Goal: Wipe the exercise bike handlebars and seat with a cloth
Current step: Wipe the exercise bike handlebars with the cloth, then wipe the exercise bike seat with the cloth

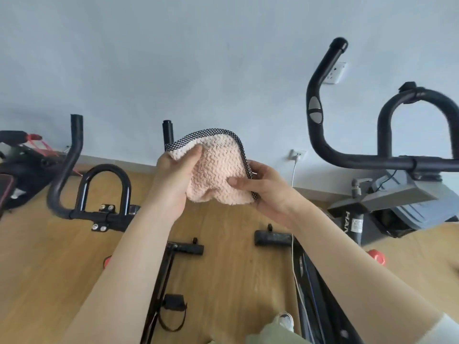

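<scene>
Centrally: one pink cloth (213,175), dotted black trim, held in the air between two sets of handlebars, touching neither. Left hand (171,184): grip pinching the cloth's left side, thumb in front, fingers hidden behind. Right hand (265,189): grip pinching the trimmed right edge likewise. Grey bike's handlebars (320,135): cut off by the frame's right edge. Black bike's handlebars (74,155): far post partly hidden behind the cloth.

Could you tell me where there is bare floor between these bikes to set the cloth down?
Bare wooden floor lies between the left bike's frame and the right bike's frame. Another open patch sits below the left handlebars. It is crowded on the right, around the white cable and grey housing.
</scene>
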